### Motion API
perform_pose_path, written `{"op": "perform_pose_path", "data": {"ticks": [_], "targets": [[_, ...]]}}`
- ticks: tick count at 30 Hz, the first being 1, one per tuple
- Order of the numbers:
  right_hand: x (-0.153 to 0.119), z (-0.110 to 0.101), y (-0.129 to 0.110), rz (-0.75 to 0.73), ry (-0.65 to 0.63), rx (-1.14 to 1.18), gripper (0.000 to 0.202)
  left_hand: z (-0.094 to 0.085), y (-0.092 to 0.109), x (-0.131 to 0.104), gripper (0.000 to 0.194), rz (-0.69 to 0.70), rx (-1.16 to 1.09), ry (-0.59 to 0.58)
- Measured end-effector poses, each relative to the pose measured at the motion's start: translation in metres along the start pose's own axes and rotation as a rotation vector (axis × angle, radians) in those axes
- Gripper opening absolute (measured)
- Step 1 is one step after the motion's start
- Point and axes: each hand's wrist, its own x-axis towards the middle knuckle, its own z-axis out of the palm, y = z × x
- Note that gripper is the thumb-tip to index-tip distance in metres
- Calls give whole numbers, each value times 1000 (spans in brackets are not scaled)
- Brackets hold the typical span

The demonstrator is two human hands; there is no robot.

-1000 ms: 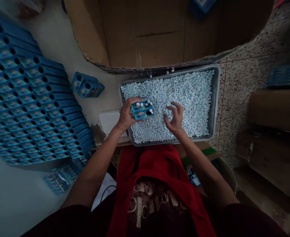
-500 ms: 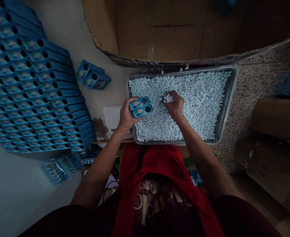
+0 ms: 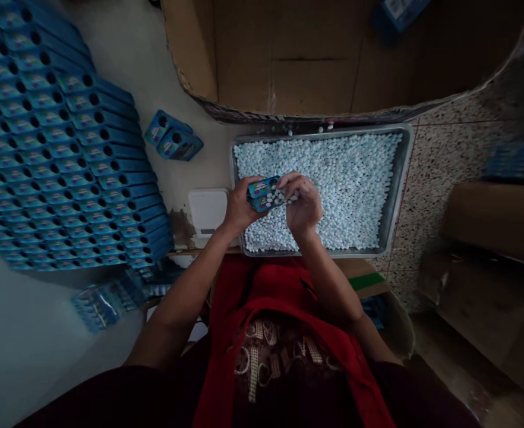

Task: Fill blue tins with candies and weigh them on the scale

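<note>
Two small blue candy boxes (image 3: 258,189) with round holes in their tops sit side by side in my left hand (image 3: 239,205), which is closed around them. My right hand (image 3: 304,205) is curled against their right end, with several small white candies (image 3: 276,197) between its fingers and spread over the box tops. Below both hands lies a metal tray (image 3: 395,196) filled with the same pale candies. The holes are partly hidden by candies and fingers.
Stacked blue boxes (image 3: 66,160) fill the left side. Two more boxes (image 3: 179,142) stand nearer the tray, above a white flat device (image 3: 208,211). A large cardboard box (image 3: 289,77) borders the tray's far edge, with a few loose candies (image 3: 327,128) between. Brown cartons (image 3: 489,226) are at right.
My right hand has moved left with its candies from over the tray to the box tops. My left hand has shifted slightly right, and the boxes have tilted.
</note>
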Motion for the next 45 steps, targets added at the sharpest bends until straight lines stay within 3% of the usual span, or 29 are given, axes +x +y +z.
{"op": "perform_pose_path", "data": {"ticks": [3, 6, 8, 11, 12, 14, 17, 18, 20, 23, 25, 28, 31, 33, 35, 38, 40, 43, 45], "targets": [[-9, 7, 4, -67, 10, -129, 54, 4, 0, -2, 82, -14, 5, 9], [-21, -4, 4, -111, -9, -228, 51, 0, -9, -3, 84, 108, -18, -28], [-23, -28, 7, -165, 23, -348, 48, -7, -17, -3, 81, 168, -62, 3], [-8, -77, 25, -255, 48, -758, 38, -16, -30, -2, 85, 117, -205, 41], [1, -90, 34, -274, -3, -917, 40, -18, -33, -2, 89, 95, -274, 24], [24, -105, 56, -284, -229, -1159, 52, -19, -38, -3, 97, 93, -406, -39], [56, -100, 86, -287, -632, -1294, 70, -14, -42, -10, 97, 141, -520, -160], [62, -95, 93, -293, -710, -1310, 72, -11, -44, -14, 96, 138, -541, -183], [68, -90, 103, -290, -744, -1347, 69, -5, -47, -23, 96, 97, -564, -166], [59, -98, 102, -212, -623, -1367, 52, 1, -52, -34, 98, 34, -567, -81], [49, -107, 93, -95, -466, -1278, 45, 4, -53, -38, 97, 27, -553, -90], [35, -108, 67, 217, -154, -862, 48, 6, -50, -38, 95, 22, -483, -33], [21, -85, 32, 449, -7, -267, 52, 8, -41, -33, 85, 64, -323, 19], [9, -61, 10, 429, 4, 24, 52, 8, -32, -28, 79, 96, -198, -5], [-1, -36, -4, 340, 11, 172, 52, 6, -22, -22, 78, 116, -93, -17], [-5, -10, -4, 241, 65, 160, 59, -2, -5, -15, 76, 148, 61, -80], [2, -8, 6, 246, 141, 60, 67, -11, 7, -13, 70, 171, 187, -157], [17, -33, 20, 270, 225, -170, 72, -22, 18, -14, 61, 186, 354, -175], [20, -61, 23, 242, 158, -421, 68, -25, 17, -15, 60, 183, 338, -128]]}}
